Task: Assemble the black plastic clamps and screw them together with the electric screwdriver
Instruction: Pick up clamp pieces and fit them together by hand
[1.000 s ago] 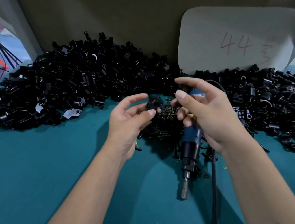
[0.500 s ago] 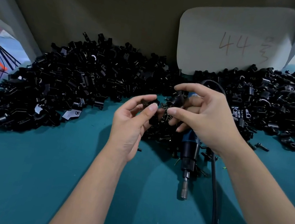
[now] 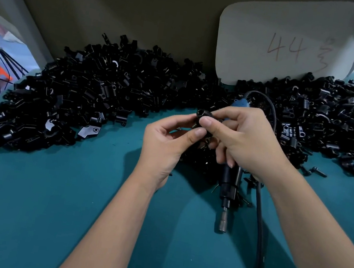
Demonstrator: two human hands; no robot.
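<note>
My left hand (image 3: 165,146) and my right hand (image 3: 243,141) meet above the table and pinch one small black clamp piece (image 3: 203,114) between thumbs and fingertips. The lower fingers of my right hand also curl round the electric screwdriver (image 3: 229,182), whose blue top pokes out above the hand and whose metal bit points down toward me. Its black cable (image 3: 260,213) loops over my right wrist and runs down off the near edge. A small heap of dark screws (image 3: 199,159) lies under my hands, mostly hidden.
A large heap of black clamp parts (image 3: 90,99) covers the left and back of the teal table (image 3: 47,206); another heap (image 3: 336,124) fills the right. A loose screw (image 3: 317,171) lies right of my wrist. A pale card marked 44 (image 3: 286,47) leans on the back wall.
My hands have come together: the left rose toward the right, and both now pinch the clamp piece. The screwdriver stayed in my right hand.
</note>
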